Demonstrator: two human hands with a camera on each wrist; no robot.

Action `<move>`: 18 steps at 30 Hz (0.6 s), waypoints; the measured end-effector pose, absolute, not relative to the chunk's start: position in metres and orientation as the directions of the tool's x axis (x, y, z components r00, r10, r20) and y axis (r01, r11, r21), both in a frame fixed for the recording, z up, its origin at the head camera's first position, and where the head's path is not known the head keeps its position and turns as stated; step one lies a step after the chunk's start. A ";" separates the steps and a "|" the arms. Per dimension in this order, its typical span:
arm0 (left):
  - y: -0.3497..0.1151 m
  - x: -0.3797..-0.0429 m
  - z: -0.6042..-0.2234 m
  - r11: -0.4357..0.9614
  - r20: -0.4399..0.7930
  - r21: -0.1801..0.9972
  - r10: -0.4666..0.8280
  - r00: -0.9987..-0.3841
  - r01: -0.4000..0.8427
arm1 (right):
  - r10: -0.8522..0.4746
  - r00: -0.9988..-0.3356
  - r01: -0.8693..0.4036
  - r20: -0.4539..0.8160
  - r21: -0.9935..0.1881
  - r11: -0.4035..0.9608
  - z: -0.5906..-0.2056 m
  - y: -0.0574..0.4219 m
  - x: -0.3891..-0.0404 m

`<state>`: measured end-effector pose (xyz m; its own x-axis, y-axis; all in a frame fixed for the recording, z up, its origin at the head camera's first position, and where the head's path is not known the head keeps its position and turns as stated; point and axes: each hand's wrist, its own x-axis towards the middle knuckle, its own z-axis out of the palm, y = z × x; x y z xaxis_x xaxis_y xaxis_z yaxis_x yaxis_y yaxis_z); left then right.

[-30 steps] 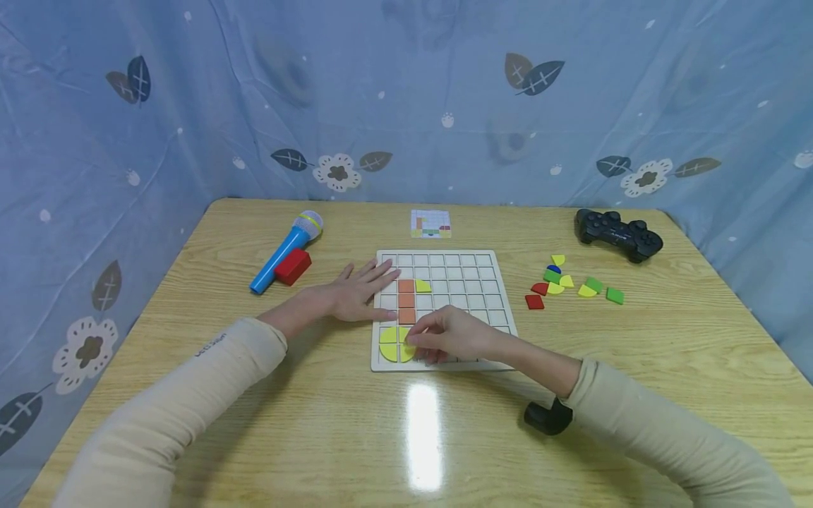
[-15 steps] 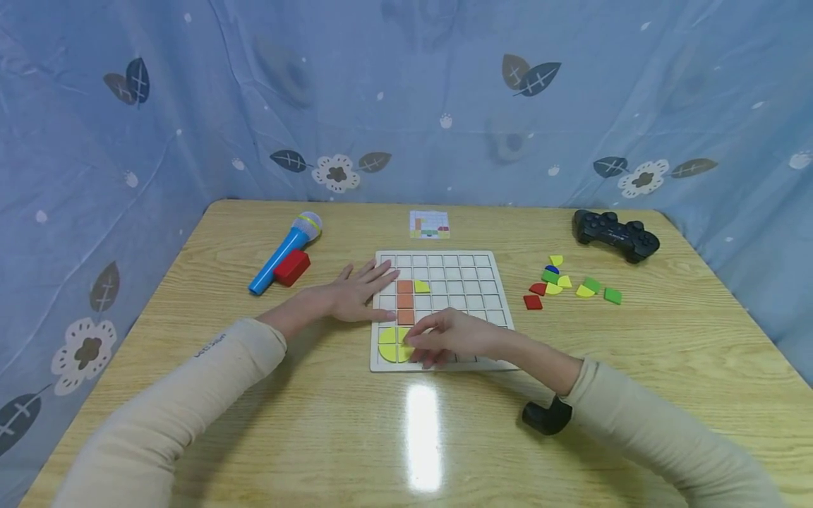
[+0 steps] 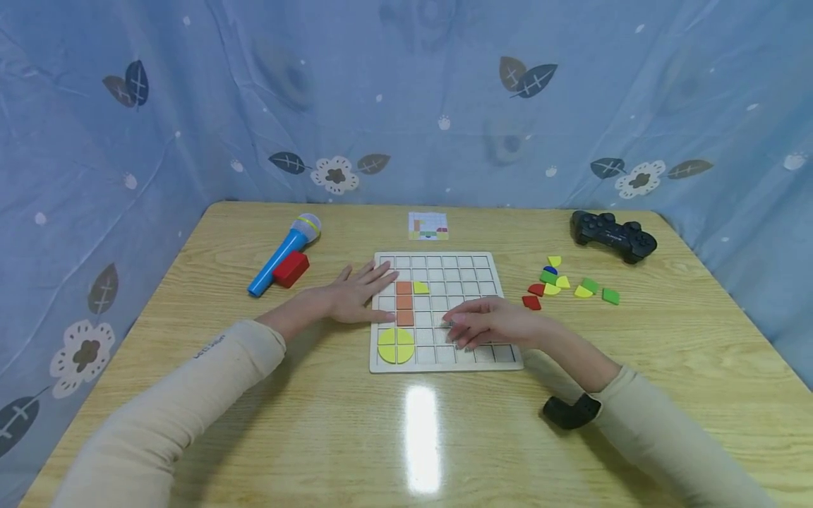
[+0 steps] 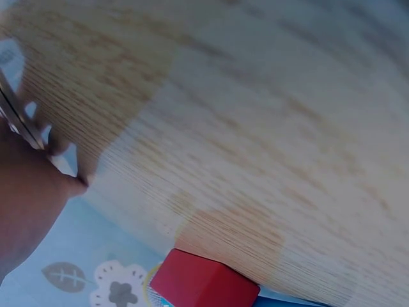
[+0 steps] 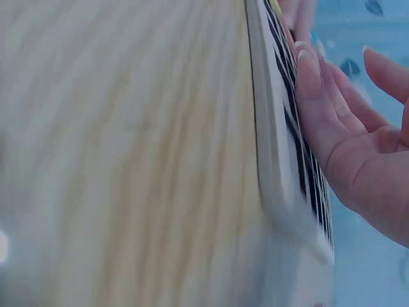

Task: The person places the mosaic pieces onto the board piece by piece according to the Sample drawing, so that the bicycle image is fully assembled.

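A white grid board (image 3: 444,358) lies on the table. My left hand (image 3: 356,295) rests with fingers spread on the board's left edge. Beside its fingertips are three orange square tiles (image 3: 404,302) in a column, with a yellow quarter-round tile (image 3: 421,288) right of the top one. Below them, several yellow quarter tiles (image 3: 396,346) form a full circle at the board's lower left. My right hand (image 3: 492,324) hovers over the board's right part, fingers loosely bent and holding nothing; in the right wrist view the palm (image 5: 364,153) shows bare.
Loose red, green, yellow and blue tiles (image 3: 551,282) lie right of the board. A black game controller (image 3: 612,236) sits at the back right. A small pattern card (image 3: 428,226) lies behind the board. At left are a blue toy microphone (image 3: 279,259) and a red block (image 3: 291,269).
My right hand has let go of the yellow circle's right side and moved right across the board, uncovering the whole circle. The left hand has stayed in place.
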<state>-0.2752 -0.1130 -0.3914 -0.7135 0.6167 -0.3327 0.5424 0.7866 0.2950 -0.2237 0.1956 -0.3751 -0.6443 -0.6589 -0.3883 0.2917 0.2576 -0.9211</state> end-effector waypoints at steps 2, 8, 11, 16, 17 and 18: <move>-0.113 -0.275 -0.391 0.787 -0.333 0.298 0.616 -0.714 0.540 | -0.649 -0.662 0.304 -0.374 -0.926 0.223 -0.376 0.207 -0.227; -0.113 -0.276 -0.393 0.798 -0.337 0.294 0.601 -0.725 0.525 | -0.673 -0.686 0.287 -0.277 -0.953 0.100 -0.379 0.252 -0.238; -0.113 -0.276 -0.392 0.798 -0.336 0.299 0.601 -0.725 0.523 | -0.673 -0.698 0.309 -0.244 -0.951 0.025 -0.379 0.275 -0.242; -0.112 -0.276 -0.391 0.803 -0.344 0.296 0.594 -0.727 0.517 | -0.622 -0.741 0.361 -0.253 -0.931 -0.051 -0.375 0.310 -0.245; -0.112 -0.275 -0.391 0.803 -0.345 0.295 0.595 -0.726 0.518 | -0.608 -0.752 0.364 -0.256 -0.929 -0.059 -0.373 0.317 -0.245; -0.112 -0.275 -0.390 0.804 -0.348 0.293 0.594 -0.726 0.517 | -0.591 -0.764 0.368 -0.258 -0.927 -0.071 -0.372 0.324 -0.246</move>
<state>-0.2751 -0.1121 -0.3901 -0.7257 0.5936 -0.3478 0.5170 0.8041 0.2935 -0.2459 0.3240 -0.3721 -0.7641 -0.5911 -0.2584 0.3681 -0.0705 -0.9271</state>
